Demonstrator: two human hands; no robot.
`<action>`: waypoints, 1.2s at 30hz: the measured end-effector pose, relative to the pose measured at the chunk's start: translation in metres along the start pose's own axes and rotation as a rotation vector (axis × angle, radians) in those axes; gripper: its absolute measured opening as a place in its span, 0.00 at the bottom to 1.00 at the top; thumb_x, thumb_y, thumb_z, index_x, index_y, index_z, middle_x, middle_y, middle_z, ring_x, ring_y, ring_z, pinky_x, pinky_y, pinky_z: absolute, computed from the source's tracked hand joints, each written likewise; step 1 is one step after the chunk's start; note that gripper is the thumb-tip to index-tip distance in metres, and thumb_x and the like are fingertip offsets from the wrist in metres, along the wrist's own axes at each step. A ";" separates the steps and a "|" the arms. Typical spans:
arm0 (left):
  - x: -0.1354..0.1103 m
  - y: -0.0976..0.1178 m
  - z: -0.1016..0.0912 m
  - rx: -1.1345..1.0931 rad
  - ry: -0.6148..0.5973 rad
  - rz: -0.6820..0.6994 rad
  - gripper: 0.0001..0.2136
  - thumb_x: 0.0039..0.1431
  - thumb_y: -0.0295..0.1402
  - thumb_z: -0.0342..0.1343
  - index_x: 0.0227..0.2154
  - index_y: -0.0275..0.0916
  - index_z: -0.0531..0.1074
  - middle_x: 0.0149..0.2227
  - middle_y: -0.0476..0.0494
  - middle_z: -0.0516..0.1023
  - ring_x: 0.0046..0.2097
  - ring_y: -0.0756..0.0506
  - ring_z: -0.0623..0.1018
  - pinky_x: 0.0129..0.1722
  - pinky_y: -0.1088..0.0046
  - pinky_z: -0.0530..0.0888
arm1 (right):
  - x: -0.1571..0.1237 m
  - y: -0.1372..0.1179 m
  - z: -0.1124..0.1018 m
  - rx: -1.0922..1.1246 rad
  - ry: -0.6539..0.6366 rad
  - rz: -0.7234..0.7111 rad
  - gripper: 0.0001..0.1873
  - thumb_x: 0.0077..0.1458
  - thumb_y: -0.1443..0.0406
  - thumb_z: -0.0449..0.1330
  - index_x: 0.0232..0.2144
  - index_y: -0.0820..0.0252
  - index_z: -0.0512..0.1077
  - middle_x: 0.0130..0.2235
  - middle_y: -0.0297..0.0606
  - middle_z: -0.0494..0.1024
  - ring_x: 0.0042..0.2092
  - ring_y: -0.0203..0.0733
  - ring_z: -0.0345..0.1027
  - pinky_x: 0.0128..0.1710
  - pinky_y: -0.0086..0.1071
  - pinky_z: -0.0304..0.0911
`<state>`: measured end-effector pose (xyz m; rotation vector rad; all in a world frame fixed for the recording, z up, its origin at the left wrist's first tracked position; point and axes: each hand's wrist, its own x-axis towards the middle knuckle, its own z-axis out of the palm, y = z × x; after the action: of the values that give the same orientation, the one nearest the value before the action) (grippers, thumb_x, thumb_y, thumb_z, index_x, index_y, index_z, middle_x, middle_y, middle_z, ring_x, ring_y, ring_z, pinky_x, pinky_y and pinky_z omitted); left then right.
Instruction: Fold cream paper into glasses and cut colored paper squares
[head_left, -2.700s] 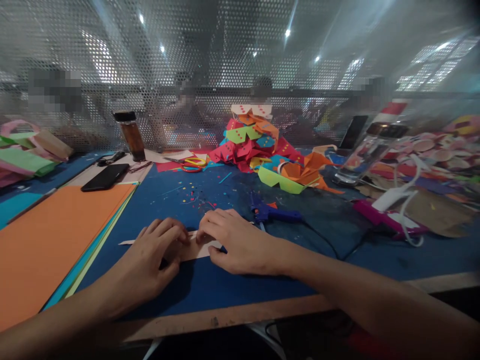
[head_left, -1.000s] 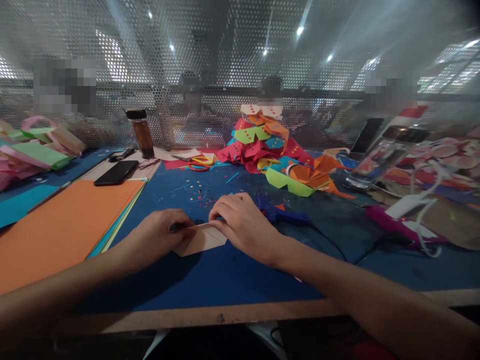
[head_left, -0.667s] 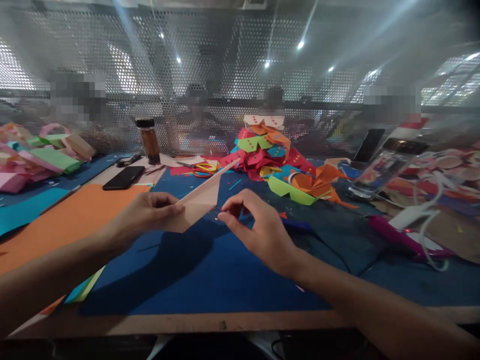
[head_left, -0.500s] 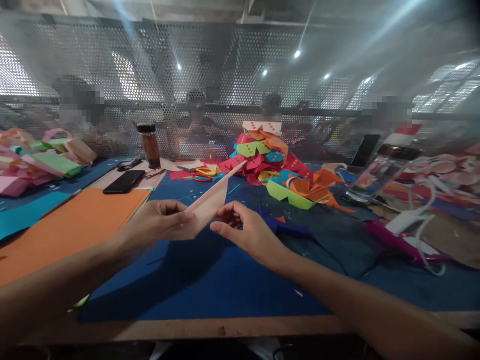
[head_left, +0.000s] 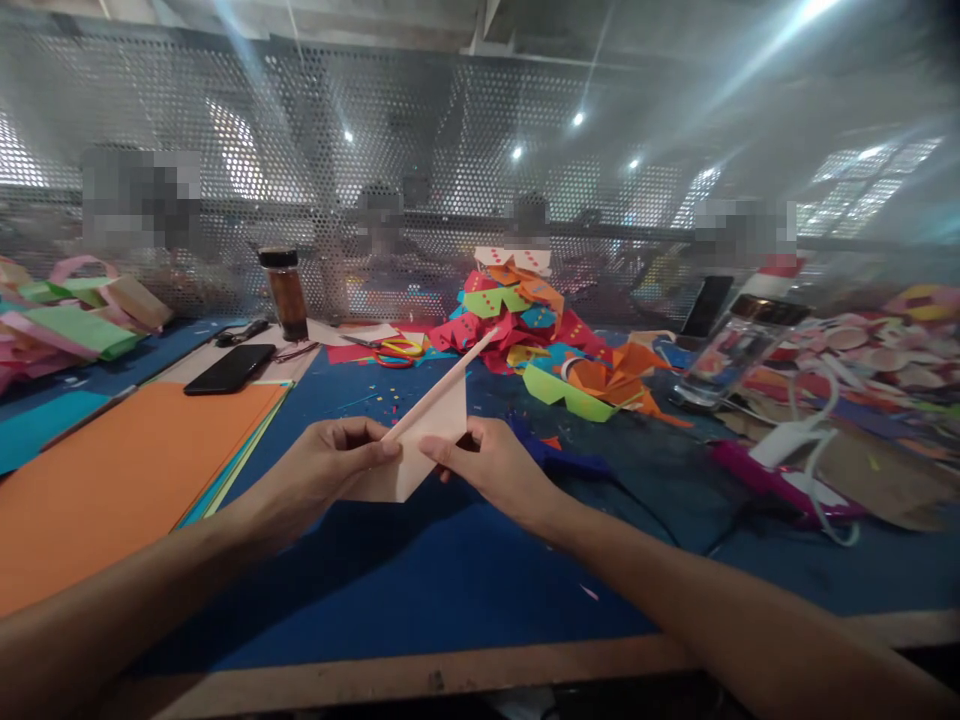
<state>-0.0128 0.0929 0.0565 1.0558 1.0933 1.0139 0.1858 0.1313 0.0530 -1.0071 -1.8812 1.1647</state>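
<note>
A folded pale pink paper (head_left: 429,432) is held up above the blue work mat (head_left: 420,560), its long pointed end slanting up and away from me. My left hand (head_left: 322,475) pinches its left side with thumb and fingers closed. On the paper's right side my right hand (head_left: 491,465) is closed too, thumb in front and fingers behind. Both forearms reach in from the bottom of the view.
Orange paper sheets (head_left: 112,480) lie stacked at the left, with a black phone (head_left: 229,368) and a dark jar (head_left: 285,292) behind them. A heap of folded coloured paper (head_left: 525,320) sits at the back centre, scissors (head_left: 394,350) beside it. A blue glue gun (head_left: 562,460) lies right of my hands.
The paper lay flat on the mat under both hands. I lifted it off the mat with my left hand, and my right hand has now closed on its right side.
</note>
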 end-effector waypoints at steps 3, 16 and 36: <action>-0.002 0.000 0.001 0.006 -0.015 -0.002 0.08 0.48 0.37 0.66 0.27 0.38 0.76 0.26 0.49 0.79 0.25 0.52 0.75 0.23 0.81 0.67 | -0.001 -0.001 0.001 -0.027 0.014 -0.012 0.16 0.52 0.53 0.63 0.23 0.59 0.69 0.23 0.35 0.74 0.26 0.37 0.68 0.27 0.31 0.62; -0.006 0.002 0.004 0.092 0.010 0.018 0.10 0.49 0.38 0.65 0.22 0.38 0.74 0.21 0.51 0.75 0.21 0.54 0.70 0.19 0.81 0.61 | -0.005 -0.002 0.003 -0.066 0.001 -0.038 0.17 0.52 0.52 0.62 0.23 0.58 0.69 0.23 0.36 0.75 0.26 0.38 0.69 0.24 0.31 0.60; 0.005 0.030 -0.071 -0.082 0.400 0.182 0.13 0.35 0.34 0.71 0.24 0.35 0.74 0.16 0.52 0.75 0.16 0.51 0.73 0.16 0.79 0.68 | 0.043 -0.047 -0.045 -0.698 0.027 -0.241 0.10 0.61 0.61 0.54 0.37 0.60 0.72 0.36 0.38 0.79 0.37 0.40 0.72 0.38 0.34 0.64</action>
<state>-0.0848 0.1135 0.0759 0.9190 1.2774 1.4474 0.1927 0.1727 0.1193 -1.0902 -2.3660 0.3413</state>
